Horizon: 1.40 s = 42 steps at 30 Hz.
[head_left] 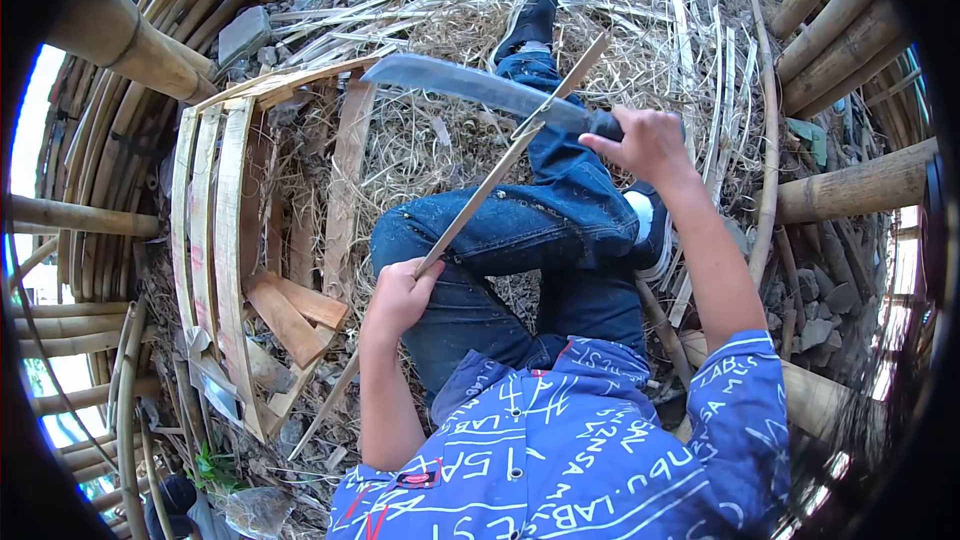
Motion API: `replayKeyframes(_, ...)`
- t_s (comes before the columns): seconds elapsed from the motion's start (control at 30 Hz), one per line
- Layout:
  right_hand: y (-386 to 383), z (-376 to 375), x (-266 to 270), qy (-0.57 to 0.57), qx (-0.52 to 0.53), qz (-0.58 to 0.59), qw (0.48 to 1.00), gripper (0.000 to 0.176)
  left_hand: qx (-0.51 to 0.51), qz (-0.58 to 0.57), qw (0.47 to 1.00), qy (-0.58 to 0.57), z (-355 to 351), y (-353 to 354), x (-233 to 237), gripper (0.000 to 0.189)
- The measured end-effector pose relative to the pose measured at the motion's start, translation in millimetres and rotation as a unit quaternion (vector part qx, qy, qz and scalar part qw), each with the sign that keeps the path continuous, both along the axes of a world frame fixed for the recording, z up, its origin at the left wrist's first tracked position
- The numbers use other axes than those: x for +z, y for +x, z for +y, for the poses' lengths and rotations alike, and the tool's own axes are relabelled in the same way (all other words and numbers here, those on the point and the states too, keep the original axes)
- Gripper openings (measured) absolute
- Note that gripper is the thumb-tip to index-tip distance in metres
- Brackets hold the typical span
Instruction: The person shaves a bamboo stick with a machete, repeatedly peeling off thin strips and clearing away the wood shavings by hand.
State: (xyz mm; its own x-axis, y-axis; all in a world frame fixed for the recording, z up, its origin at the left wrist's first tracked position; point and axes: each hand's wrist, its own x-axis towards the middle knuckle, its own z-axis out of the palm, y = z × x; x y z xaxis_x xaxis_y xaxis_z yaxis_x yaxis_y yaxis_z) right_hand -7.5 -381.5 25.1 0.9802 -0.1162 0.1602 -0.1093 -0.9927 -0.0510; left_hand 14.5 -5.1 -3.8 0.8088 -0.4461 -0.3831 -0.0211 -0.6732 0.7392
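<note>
Blue, white-lettered cloth shirt (530, 445) lies nearest; beyond, the left hand (402, 292) closes its fingers around a long, thin tan bamboo strip (481, 197) slanting above the jeans (480, 230). Probably light, springy and splintery, it wants holding well clear of the blade. The right hand (650, 143) grips a long steel knife (455, 83).

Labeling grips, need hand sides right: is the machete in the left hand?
No, the right hand grips the machete, while the left hand holds the long strip.
</note>
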Motion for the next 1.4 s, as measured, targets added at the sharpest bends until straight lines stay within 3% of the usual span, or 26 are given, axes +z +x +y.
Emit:
replayKeyframes(0.13,0.8,-23.5,13.1,-0.018,-0.038,-0.003,0.999,0.065,-0.009,0.002,1.000,-0.004,5.2,0.1,-0.8,0.027)
replayKeyframes(0.2,0.7,-46.0,18.0,-0.003,-0.118,0.050,0.992,0.068,-0.018,0.007,1.000,0.001,10.9,-0.1,-1.1,0.027)
replayKeyframes(0.33,-19.3,-132.9,39.6,0.094,-0.322,0.021,0.942,0.073,0.012,0.037,0.998,-0.059,41.9,-2.5,-22.3,0.034)
replayKeyframes(0.4,-47.9,-176.1,42.8,0.082,-0.362,-0.009,0.928,0.073,0.071,0.084,0.990,-0.090,50.5,0.2,-25.5,0.036)
replayKeyframes(0.43,-61.6,-184.7,41.9,0.086,-0.359,-0.044,0.928,0.074,0.049,0.042,0.993,-0.096,46.3,-1.3,-21.3,0.038)
replayKeyframes(0.57,-93.4,-157.0,32.4,0.130,-0.376,-0.143,0.906,0.076,0.017,0.049,0.995,-0.085,27.5,7.3,-12.8,0.037)
replayKeyframes(0.67,-92.2,-100.8,32.4,0.301,-0.362,-0.171,0.865,0.073,0.039,0.079,0.992,-0.086,22.4,8.3,-10.3,0.035)
replayKeyframes(0.77,-81.2,-40.5,24.3,0.404,-0.276,-0.187,0.852,0.062,0.087,0.127,0.985,-0.074,15.3,5.1,0.3,0.032)
replayKeyframes(0.83,-67.5,13.2,15.1,0.522,-0.221,-0.185,0.803,0.055,0.117,0.168,0.976,-0.075,13.4,5.1,4.2,0.029)
replayKeyframes(0.9,-57.5,60.5,8.6,0.541,-0.135,-0.134,0.819,0.047,0.115,0.160,0.978,-0.069,8.2,4.4,9.1,0.030)
replayKeyframes(1.03,-38.7,137.5,-1.0,0.477,-0.033,0.015,0.878,0.055,0.083,0.132,0.987,-0.030,10.0,11.1,-5.0,0.032)
replayKeyframes(1.13,-27.6,176.2,-5.0,0.341,0.049,0.063,0.937,0.063,0.068,0.118,0.990,-0.026,9.9,13.9,-7.9,0.035)
replayKeyframes(1.2,-20.3,188.1,-15.0,0.324,0.076,0.074,0.940,0.064,0.099,0.094,0.990,0.033,10.6,11.0,-11.2,0.038)
replayKeyframes(1.4,-8.4,182.3,-20.3,0.247,0.131,0.122,0.952,0.065,0.058,0.043,0.994,-0.079,26.8,11.6,-44.2,0.042)
